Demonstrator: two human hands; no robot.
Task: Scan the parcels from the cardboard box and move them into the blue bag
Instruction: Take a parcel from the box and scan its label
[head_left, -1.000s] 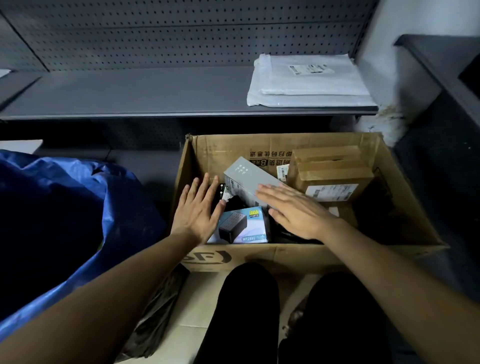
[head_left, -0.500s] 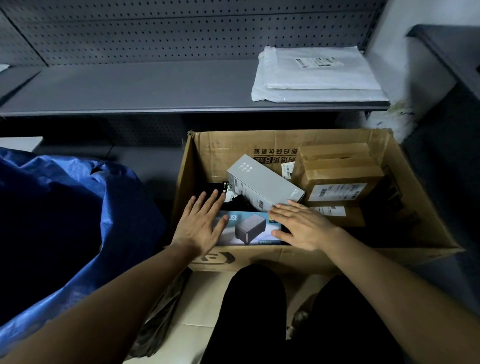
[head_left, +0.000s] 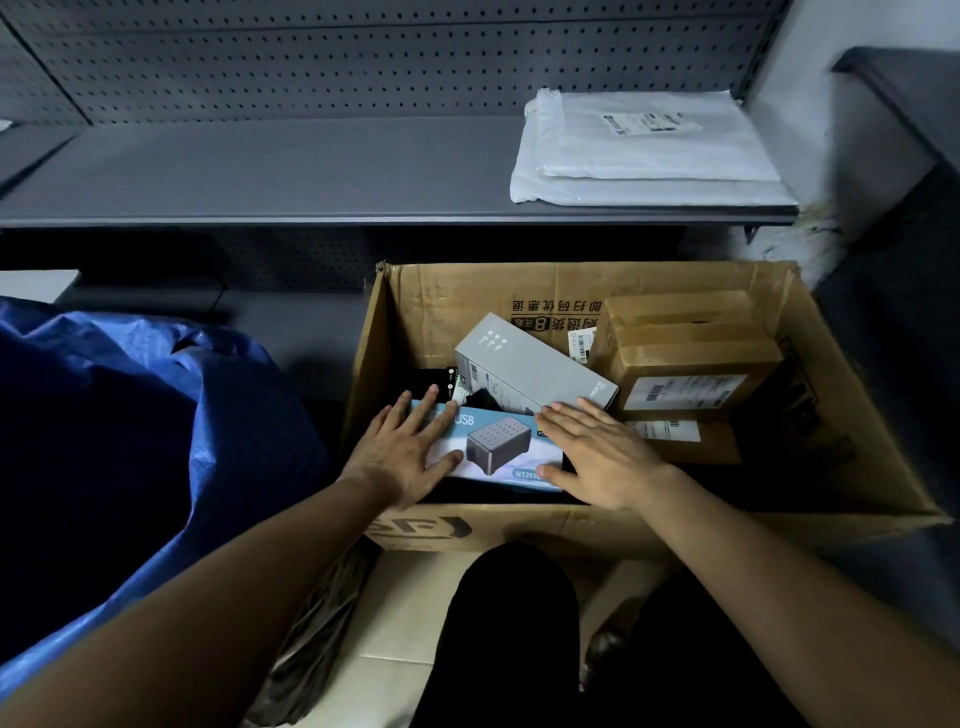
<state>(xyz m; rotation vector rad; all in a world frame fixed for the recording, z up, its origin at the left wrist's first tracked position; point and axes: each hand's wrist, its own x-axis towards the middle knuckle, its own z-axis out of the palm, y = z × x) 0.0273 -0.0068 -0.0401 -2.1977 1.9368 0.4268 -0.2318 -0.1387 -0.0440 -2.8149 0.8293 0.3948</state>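
On my feed both hands are down inside the open cardboard box (head_left: 467, 301), which sits on the floor in front of the person's dark-trousered knees (head_left: 511, 623). The left hand (head_left: 400, 457) lies flat on the left end of a light-blue product box (head_left: 496, 447) printed "USB" with a picture of a grey charging unit. Its fingers are straight and spread and its thumb rests on the printed face. The right hand (head_left: 602, 457) is just as flat on the right end of the same box, fingers straight and close together, and it covers that corner. Neither hand curls around anything. I can't tell whether the box is lifted or resting on what lies beneath it.

A long grey carton (head_left: 530, 374) sits tilted just behind the blue one, and the right fingertips nearly touch its lower end. A black item (head_left: 431, 376) shows beside it, near the left fingertips. At the right of the cardboard box a taped brown parcel (head_left: 685, 353) with a white label sits on top of a flatter brown parcel (head_left: 691, 441).

The blue bag (head_left: 156, 441) gapes open to the left of the cardboard box, its inside dark. On the grey shelf (head_left: 311, 166) behind, under a pegboard panel (head_left: 363, 57), white poly mailers (head_left: 649, 145) are stacked.
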